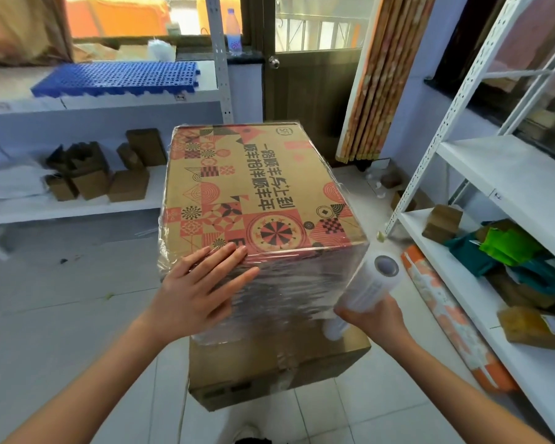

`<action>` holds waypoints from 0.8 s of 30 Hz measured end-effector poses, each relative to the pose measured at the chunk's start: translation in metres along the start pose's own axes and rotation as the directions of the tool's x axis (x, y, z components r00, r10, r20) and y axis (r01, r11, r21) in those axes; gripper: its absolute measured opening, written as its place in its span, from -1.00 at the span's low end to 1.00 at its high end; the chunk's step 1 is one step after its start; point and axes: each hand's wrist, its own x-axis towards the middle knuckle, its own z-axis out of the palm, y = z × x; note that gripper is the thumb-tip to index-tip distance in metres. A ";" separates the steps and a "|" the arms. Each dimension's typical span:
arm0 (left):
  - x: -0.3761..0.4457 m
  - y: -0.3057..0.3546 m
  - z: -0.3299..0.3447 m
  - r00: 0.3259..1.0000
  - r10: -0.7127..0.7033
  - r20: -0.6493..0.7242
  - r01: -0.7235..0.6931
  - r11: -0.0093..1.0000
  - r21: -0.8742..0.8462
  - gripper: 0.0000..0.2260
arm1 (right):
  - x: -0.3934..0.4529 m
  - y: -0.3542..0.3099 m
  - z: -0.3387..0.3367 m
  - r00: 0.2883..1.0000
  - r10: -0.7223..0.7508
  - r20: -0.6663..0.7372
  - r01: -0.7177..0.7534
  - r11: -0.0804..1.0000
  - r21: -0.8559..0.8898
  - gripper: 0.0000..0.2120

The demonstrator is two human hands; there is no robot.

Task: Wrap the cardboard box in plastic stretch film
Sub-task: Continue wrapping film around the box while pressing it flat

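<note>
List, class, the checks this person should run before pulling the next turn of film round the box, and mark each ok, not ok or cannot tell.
1. Left hand flat on the box front, steadying it: ok.
2. Right hand gripping the roll: ok.
3. Film running unbroken from roll to box: cannot tell.
4. Film covering the front and top: ok.
5. Lower box underneath left bare: ok.
6. Room on the right, near the shelf, to swing the roll: cannot tell.
</note>
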 end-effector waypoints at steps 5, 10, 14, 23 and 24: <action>0.004 0.005 -0.003 1.000 0.004 0.010 -0.004 1.000 0.006 -0.51 | 0.007 -0.006 -0.007 0.994 -0.068 0.080 0.066 0.997 0.033 -0.60; 0.005 0.014 -0.007 1.000 -0.009 0.027 0.009 1.000 0.009 -0.53 | 0.007 0.012 -0.018 0.942 -0.124 0.312 0.029 0.956 0.293 -0.48; 0.011 0.023 -0.012 0.995 -0.070 0.065 0.073 0.996 -0.042 -0.55 | 0.003 0.020 -0.018 0.954 -0.227 0.195 0.146 0.921 0.361 -0.51; 0.020 0.067 -0.017 1.000 0.010 -0.008 -0.010 0.999 -0.053 -0.60 | 0.001 0.002 -0.021 0.985 -0.107 0.135 0.053 0.932 0.358 -0.47; 0.018 0.076 -0.012 0.983 0.174 0.062 -0.173 0.984 -0.031 -0.60 | 0.002 0.000 -0.021 0.987 -0.095 0.132 0.044 0.937 0.346 -0.47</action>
